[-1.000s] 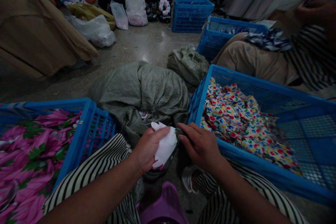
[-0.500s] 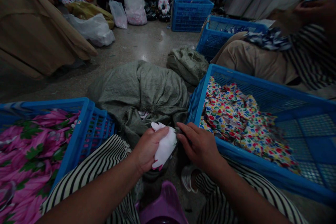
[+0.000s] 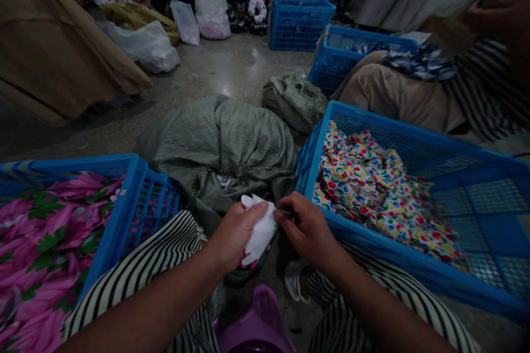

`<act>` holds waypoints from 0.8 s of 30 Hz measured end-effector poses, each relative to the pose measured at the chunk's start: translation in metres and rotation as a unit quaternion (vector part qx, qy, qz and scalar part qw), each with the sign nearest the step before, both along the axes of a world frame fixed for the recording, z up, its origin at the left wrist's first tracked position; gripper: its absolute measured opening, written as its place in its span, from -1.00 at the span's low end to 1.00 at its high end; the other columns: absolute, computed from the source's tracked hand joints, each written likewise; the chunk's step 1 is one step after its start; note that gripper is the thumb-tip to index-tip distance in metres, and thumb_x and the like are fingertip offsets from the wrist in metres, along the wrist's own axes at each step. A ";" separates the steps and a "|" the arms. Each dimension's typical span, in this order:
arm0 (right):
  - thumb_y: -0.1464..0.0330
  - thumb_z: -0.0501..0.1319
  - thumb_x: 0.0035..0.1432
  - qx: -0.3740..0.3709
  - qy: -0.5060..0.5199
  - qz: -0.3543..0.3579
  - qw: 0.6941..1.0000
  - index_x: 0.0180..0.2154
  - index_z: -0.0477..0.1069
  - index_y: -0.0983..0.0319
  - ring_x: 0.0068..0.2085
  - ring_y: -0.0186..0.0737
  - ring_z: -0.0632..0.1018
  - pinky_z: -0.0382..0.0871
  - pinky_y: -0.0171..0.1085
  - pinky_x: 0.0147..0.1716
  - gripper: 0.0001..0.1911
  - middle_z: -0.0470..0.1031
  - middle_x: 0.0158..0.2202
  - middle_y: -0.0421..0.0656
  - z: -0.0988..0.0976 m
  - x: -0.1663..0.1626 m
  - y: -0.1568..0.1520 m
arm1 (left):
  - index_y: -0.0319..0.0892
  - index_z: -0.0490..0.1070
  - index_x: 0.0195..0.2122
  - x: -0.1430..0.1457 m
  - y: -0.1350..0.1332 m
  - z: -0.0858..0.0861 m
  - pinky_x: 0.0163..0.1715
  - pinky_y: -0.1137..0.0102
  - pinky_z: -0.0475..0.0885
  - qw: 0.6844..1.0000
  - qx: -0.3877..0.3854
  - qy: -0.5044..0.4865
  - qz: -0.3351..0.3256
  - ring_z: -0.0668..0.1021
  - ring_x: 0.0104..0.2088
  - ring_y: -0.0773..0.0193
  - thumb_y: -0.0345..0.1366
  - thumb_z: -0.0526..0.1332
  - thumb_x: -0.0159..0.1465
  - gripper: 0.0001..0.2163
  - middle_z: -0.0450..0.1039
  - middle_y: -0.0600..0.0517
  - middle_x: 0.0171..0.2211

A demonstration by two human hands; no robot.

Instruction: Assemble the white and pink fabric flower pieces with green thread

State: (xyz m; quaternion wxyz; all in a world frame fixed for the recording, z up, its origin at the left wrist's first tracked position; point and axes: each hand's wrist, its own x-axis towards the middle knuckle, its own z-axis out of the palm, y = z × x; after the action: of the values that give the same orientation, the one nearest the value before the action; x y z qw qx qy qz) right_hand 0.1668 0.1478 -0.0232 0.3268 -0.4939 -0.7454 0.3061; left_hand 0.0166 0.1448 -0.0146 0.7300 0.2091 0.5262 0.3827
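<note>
My left hand [image 3: 234, 234] is closed around a piece of white fabric [image 3: 260, 233] with a pink-edged hem, which sticks out past my fingers. My right hand [image 3: 305, 229] sits just to its right, its fingertips pinching a small dark object [image 3: 284, 212] against the top of the fabric. The object is too dim and too hidden to name. Below my hands lie my black-and-white striped trousers [image 3: 136, 267].
Blue plastic crates hold pink floral fabric [image 3: 49, 237] on the left and polka-dot fabric [image 3: 364, 187] on the right. A grey woven sack [image 3: 219, 140] lies ahead, and a purple plastic object [image 3: 256, 322] sits below. A co-worker's hand [image 3: 497, 16] shows at upper right.
My right hand has moved slightly left, closer to the white fabric. The fabric has turned a little in my left hand, and the whole view has shifted slightly.
</note>
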 end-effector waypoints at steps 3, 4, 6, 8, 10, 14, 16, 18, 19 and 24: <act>0.45 0.07 0.11 -0.019 0.020 -0.029 0.999 -0.46 0.28 0.23 -0.49 -0.33 0.33 0.19 -0.38 -0.50 -0.89 0.30 -0.52 -0.23 0.001 0.001 0.006 | -0.25 0.37 -0.48 -0.001 -0.002 -0.002 -0.68 0.53 0.17 0.999 0.008 0.026 -0.025 0.33 -0.69 0.42 -0.16 0.25 0.04 -0.77 0.33 0.11 -0.67; 0.44 0.06 0.11 -0.028 0.025 -0.051 0.998 -0.48 0.27 0.24 -0.50 -0.33 0.33 0.18 -0.38 -0.52 -0.87 0.29 -0.54 -0.24 0.002 0.002 0.008 | -0.25 0.36 -0.48 -0.001 -0.003 -0.002 -0.68 0.52 0.17 0.999 0.008 0.029 -0.030 0.33 -0.68 0.42 -0.15 0.25 0.04 -0.77 0.33 0.11 -0.67; 0.40 0.06 0.12 -0.036 0.036 -0.104 0.993 -0.49 0.26 0.23 -0.52 -0.33 0.31 0.17 -0.38 -0.55 -0.85 0.28 -0.58 -0.25 0.005 0.006 0.011 | -0.24 0.37 -0.47 -0.001 -0.003 -0.001 -0.67 0.52 0.20 0.999 0.008 0.023 -0.032 0.36 -0.67 0.40 -0.15 0.25 0.04 -0.77 0.35 0.10 -0.66; 0.34 0.07 0.13 -0.033 0.042 -0.130 0.990 -0.45 0.28 0.24 -0.52 -0.33 0.33 0.18 -0.37 -0.55 -0.86 0.30 -0.56 -0.24 0.008 0.010 0.011 | -0.25 0.38 -0.48 -0.001 -0.003 0.000 -0.66 0.52 0.22 1.000 0.006 0.010 -0.021 0.37 -0.66 0.40 -0.16 0.26 0.03 -0.78 0.36 0.09 -0.65; 0.31 0.08 0.14 -0.027 0.030 -0.099 0.994 -0.35 0.31 0.25 -0.47 -0.30 0.38 0.22 -0.36 -0.50 -0.86 0.36 -0.48 -0.20 0.011 0.013 0.008 | -0.25 0.39 -0.48 -0.001 -0.001 0.002 -0.65 0.52 0.24 1.000 -0.004 -0.002 -0.001 0.38 -0.65 0.39 -0.18 0.27 0.03 -0.79 0.38 0.08 -0.65; 0.32 0.05 0.18 -0.001 -0.053 0.014 0.998 -0.22 0.34 0.27 -0.38 -0.25 0.44 0.25 -0.30 -0.40 -0.81 0.43 -0.37 -0.13 0.012 0.014 0.000 | -0.26 0.40 -0.50 -0.002 0.002 0.006 -0.65 0.52 0.25 0.999 -0.025 -0.013 0.031 0.39 -0.66 0.39 -0.20 0.29 -0.01 -0.79 0.39 0.07 -0.66; 0.31 0.04 0.19 0.011 -0.087 0.033 0.996 -0.21 0.36 0.28 -0.39 -0.24 0.44 0.24 -0.29 -0.42 -0.79 0.43 -0.39 -0.12 0.011 0.013 -0.001 | -0.26 0.40 -0.51 -0.002 0.003 0.007 -0.67 0.53 0.23 0.999 -0.027 -0.017 0.035 0.38 -0.68 0.40 -0.20 0.31 -0.03 -0.78 0.39 0.08 -0.67; 0.31 0.04 0.20 0.018 -0.102 0.041 0.994 -0.20 0.37 0.29 -0.39 -0.23 0.45 0.24 -0.29 -0.42 -0.77 0.43 -0.40 -0.11 0.009 0.013 -0.001 | -0.27 0.41 -0.51 -0.001 0.003 0.008 -0.67 0.54 0.23 0.999 -0.028 -0.022 0.034 0.38 -0.68 0.41 -0.20 0.32 -0.05 -0.78 0.40 0.08 -0.67; 0.31 0.04 0.20 0.019 -0.104 0.044 0.993 -0.19 0.37 0.29 -0.38 -0.22 0.46 0.25 -0.29 -0.42 -0.76 0.44 -0.39 -0.11 0.009 0.012 0.000 | -0.27 0.41 -0.50 -0.001 0.002 0.008 -0.66 0.53 0.24 0.999 -0.028 -0.025 0.033 0.39 -0.67 0.41 -0.20 0.32 -0.05 -0.77 0.40 0.07 -0.66; 0.31 0.01 0.22 0.006 -0.088 0.050 0.995 -0.22 0.40 0.27 -0.34 -0.20 0.48 0.28 -0.28 -0.38 -0.75 0.48 -0.38 -0.09 0.008 0.011 0.001 | -0.27 0.42 -0.48 -0.001 0.000 0.007 -0.62 0.52 0.27 0.999 -0.022 -0.032 0.016 0.41 -0.65 0.39 -0.20 0.31 -0.02 -0.78 0.42 0.06 -0.64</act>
State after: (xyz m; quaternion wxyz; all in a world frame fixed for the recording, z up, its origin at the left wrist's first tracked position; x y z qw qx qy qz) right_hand 0.1775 0.1491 -0.0148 0.2467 -0.4789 -0.7970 0.2731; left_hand 0.0157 0.1451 -0.0079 0.7445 0.1721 0.5143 0.3892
